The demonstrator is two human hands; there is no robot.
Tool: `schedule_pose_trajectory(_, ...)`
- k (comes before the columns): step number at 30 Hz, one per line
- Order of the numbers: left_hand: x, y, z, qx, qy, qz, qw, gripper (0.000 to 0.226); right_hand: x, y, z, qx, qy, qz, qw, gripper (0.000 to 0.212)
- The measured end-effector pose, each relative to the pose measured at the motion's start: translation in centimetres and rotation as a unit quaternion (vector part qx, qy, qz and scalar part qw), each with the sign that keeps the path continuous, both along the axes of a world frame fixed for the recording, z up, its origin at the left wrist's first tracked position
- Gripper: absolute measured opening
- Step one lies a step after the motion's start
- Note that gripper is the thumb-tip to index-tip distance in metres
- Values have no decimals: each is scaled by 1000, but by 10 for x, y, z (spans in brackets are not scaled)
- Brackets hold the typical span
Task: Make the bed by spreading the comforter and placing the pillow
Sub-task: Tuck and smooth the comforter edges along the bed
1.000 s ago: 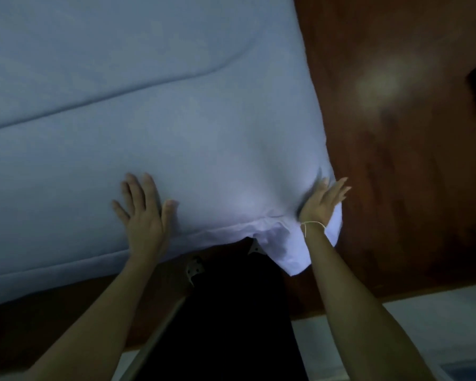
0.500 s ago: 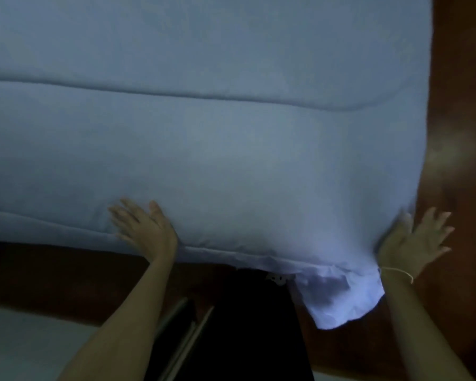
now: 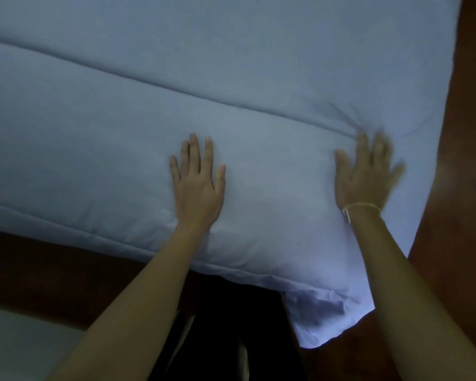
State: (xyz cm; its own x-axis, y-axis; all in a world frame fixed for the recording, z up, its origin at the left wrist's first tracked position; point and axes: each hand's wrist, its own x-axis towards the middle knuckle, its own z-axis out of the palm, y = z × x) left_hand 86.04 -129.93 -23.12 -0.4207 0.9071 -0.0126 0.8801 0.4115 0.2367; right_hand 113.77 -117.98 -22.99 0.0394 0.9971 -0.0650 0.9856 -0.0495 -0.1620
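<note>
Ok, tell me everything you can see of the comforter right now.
The comforter is pale blue, soft and padded, with long stitched seams across it and a piped near edge. It lies spread flat and fills most of the view. Its near right corner hangs loose and crumpled over the dark wooden edge. The left hand and right hand both press flat on it near that edge; small creases fan out by the blurred right fingers.

No text, label, brand, number or sign can be read anywhere in this dim view (the pale blue comforter [image 3: 231, 78] that fills most of it is plain, with only stitched seams across it).
</note>
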Motion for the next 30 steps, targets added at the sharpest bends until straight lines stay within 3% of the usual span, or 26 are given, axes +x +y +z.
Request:
schedule_pose_trajectory(4,2,-28,1,-24,10,2,1000,59,20,-37,9,-51,14,-64,997,72)
schedule_pose_trajectory(9,2,-32,12,-57,7,3,998,60,23,-50,32,-169,8,-58,984,72)
schedule_pose_trajectory(16,39,-25,43,-125,-101,54,985,64,41,-72,66,-303,18,-6,953,75)
schedule_pose_trajectory(20,80,-32,64,-161,-86,-18,983,61,65,-73,98,-256,24,57,965,71)
schedule_pose_trajectory(27,182,-13,143,4,-90,-63,994,40,138,-72,160,-151,72,124,978,65)
schedule_pose_trajectory(30,248,-15,170,72,-99,-55,991,45,196,-77,174,-135,72,132,979,63)
